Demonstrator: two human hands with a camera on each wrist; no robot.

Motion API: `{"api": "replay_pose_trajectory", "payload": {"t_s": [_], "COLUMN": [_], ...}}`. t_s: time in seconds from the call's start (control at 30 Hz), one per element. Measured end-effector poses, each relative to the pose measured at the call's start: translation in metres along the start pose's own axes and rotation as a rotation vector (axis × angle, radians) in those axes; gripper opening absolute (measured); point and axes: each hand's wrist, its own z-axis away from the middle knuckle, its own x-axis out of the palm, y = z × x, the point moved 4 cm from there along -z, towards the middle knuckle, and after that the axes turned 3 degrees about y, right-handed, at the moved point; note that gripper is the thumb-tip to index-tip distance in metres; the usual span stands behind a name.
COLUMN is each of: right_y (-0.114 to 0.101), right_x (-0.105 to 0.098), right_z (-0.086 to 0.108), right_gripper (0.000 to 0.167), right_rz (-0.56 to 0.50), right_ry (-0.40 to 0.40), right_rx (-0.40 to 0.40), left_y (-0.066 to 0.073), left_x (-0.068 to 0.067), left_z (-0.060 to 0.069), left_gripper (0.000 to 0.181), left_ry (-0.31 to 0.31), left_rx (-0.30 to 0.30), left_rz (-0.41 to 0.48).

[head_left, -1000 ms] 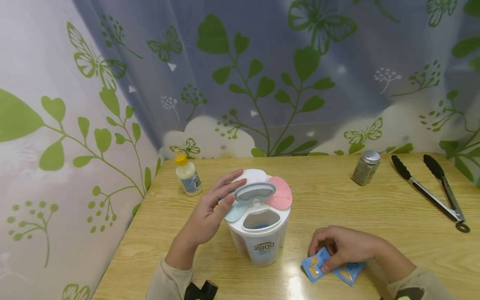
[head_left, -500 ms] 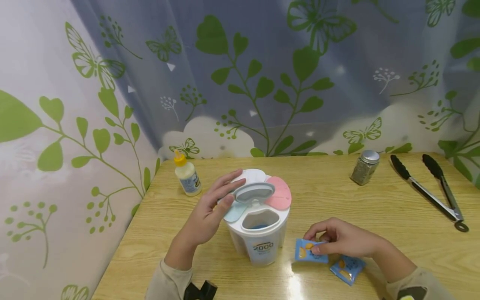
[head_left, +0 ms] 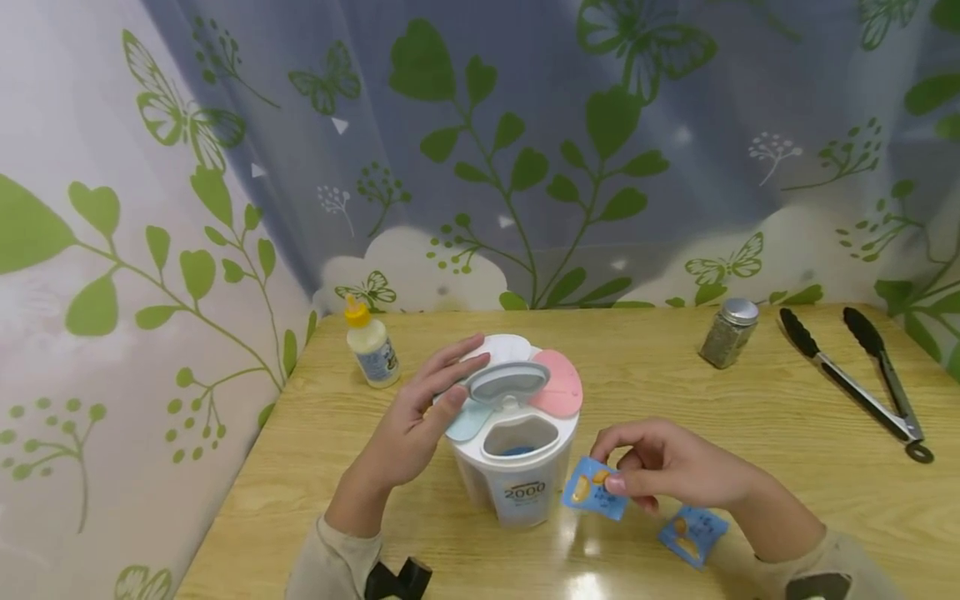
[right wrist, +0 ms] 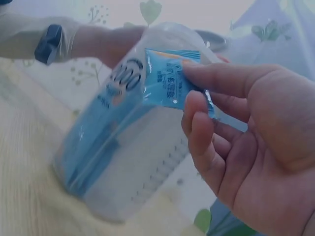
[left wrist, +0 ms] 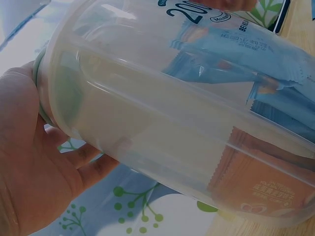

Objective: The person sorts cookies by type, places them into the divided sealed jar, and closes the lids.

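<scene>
My left hand (head_left: pixel 420 417) rests along the left side of a clear food storage container (head_left: pixel 517 496), its fingers fairly straight at the lid. The lid has white, pink and pale blue flaps. A grey flap (head_left: pixel 510 381) stands raised above an uncovered compartment opening. Inside, the left wrist view shows blue packets (left wrist: pixel 236 54) and an orange packet (left wrist: pixel 261 182). Between thumb and fingers, my right hand (head_left: pixel 667 467) pinches a small blue snack packet (head_left: pixel 595 489) just right of the container. Another blue packet (head_left: pixel 693 536) lies on the table below that hand.
A yellow-capped bottle (head_left: pixel 372 350) stands behind my left hand. At the back right are a silver-lidded glass jar (head_left: pixel 729 335) and spread tongs (head_left: pixel 862 383). A patterned curtain (head_left: pixel 480 167) borders the wooden table (head_left: pixel 637 358) behind.
My right hand lifts one blue packet off the other and carries it leftward, closer to the container. The second packet stays on the table. My left hand keeps its place on the lid.
</scene>
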Motion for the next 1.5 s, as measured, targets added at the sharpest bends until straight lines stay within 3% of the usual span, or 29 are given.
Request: {"api": "replay_pose_trajectory", "payload": {"t_s": [0.17, 0.37, 0.57, 0.7, 0.9, 1.17, 1.5], "right_y": [-0.015, -0.033, -0.045, -0.052, -0.066, -0.075, -0.073], "right_x": [0.005, 0.011, 0.016, 0.018, 0.019, 0.024, 0.022], "right_z": [-0.010, -0.022, -0.028, -0.028, -0.034, -0.054, -0.063], "right_gripper": [0.033, 0.048, 0.063, 0.057, 0.044, 0.023, 0.017], "right_rz": [0.017, 0.057, 0.108, 0.092, 0.118, 0.240, 0.278], "right_ry": [-0.014, 0.027, 0.041, 0.066, 0.246, 0.446, 0.513], "right_rx": [-0.110, -0.240, -0.311, -0.307, -0.253, -0.182, -0.214], "left_y": [0.001, 0.003, 0.002, 0.002, 0.002, 0.003, 0.003], "left_x": [0.001, 0.000, 0.000, 0.000, 0.000, -0.001, -0.002], "left_z": [-0.002, -0.002, 0.000, 0.000, 0.000, 0.000, 0.000], "left_gripper": [0.039, 0.040, 0.040, 0.040, 0.040, 0.040, 0.040], "left_ry": [-0.003, -0.007, 0.000, -0.003, -0.003, -0.003, -0.012], "left_rx": [0.011, -0.001, -0.012, -0.008, -0.008, -0.014, -0.018], "left_rz": [0.005, 0.002, -0.002, -0.001, -0.001, -0.011, -0.010]}}
